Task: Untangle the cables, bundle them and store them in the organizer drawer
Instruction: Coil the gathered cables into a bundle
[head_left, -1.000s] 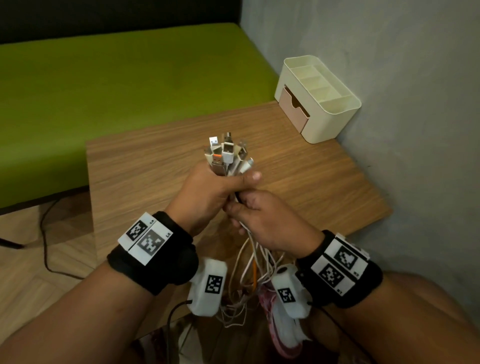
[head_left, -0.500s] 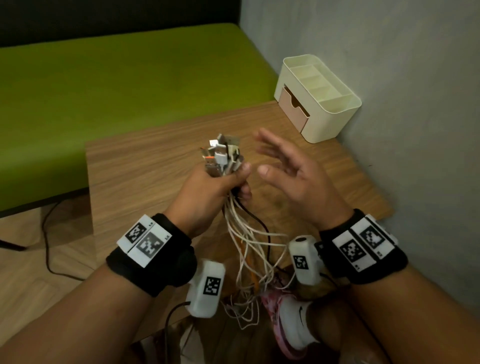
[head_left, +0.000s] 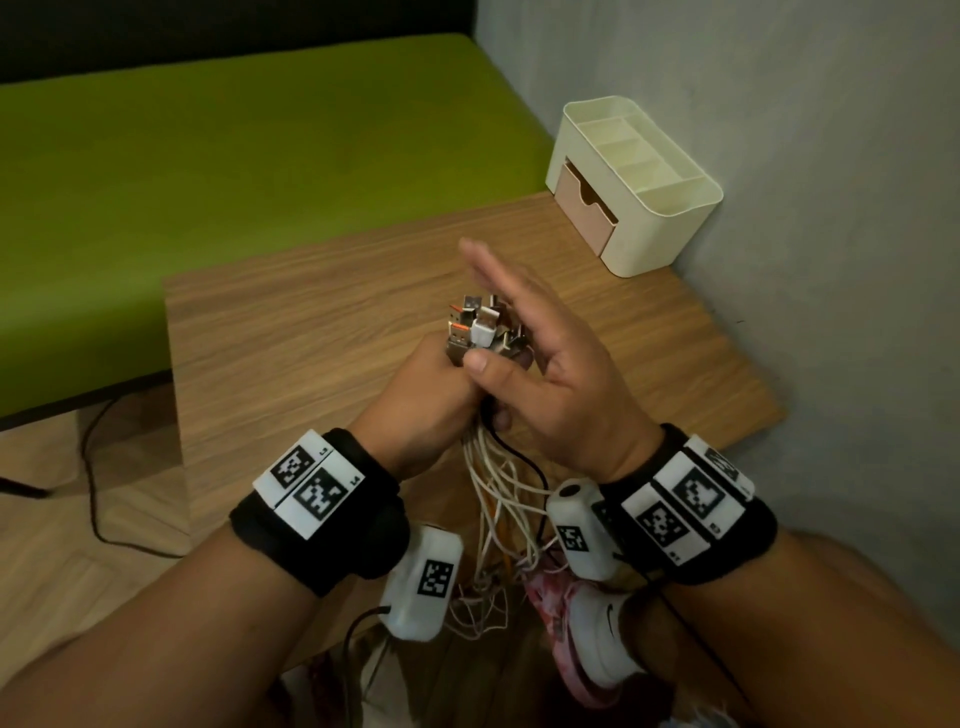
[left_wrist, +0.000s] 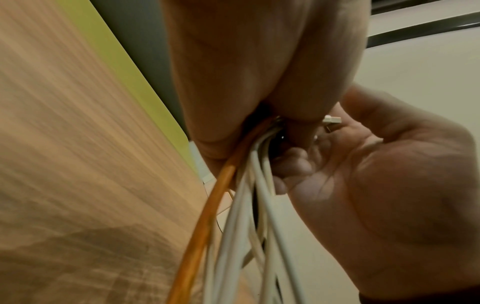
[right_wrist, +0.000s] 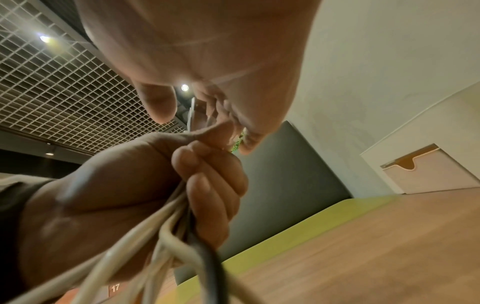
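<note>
1. Cables (head_left: 498, 483): mostly white, one orange, one black; gathered into one bunch, held upright above the near part of the wooden table (head_left: 311, 332). Loose lengths hanging down past the table's near edge toward the floor, visibly looped and crossed there.
2. USB plugs (head_left: 480, 330): clustered at the top of the bunch, sticking up unevenly above the fist. Probably brought level so the bundle starts from one even end.
3. Left hand (head_left: 423, 402): fist wrapped round the cables just below the plugs, thumb across the front. Wrist view confirms fingers curled tight on the strands (right_wrist: 207, 185). Likely acting as the anchor while the other hand tidies.
4. Right hand (head_left: 550, 374): flat, fingers straight and together, gripping nothing; palm set against the right side of the plug cluster. Seems to be patting or squaring the plug ends; whether the palm presses hard or only grazes them, cannot tell.
5. Progress, as a judgement: ends collected, tails not yet coiled or tied; storage not begun.
6. Cream desk organizer (head_left: 670, 171): far right corner of the table against the grey wall, well apart from the hands. Pinkish drawer (head_left: 584, 210) in its front looks closed, top compartments open.
7. Beyond: green bench (head_left: 234, 145) behind the table; shoe (head_left: 597, 639) on the floor beneath the dangling tails.
</note>
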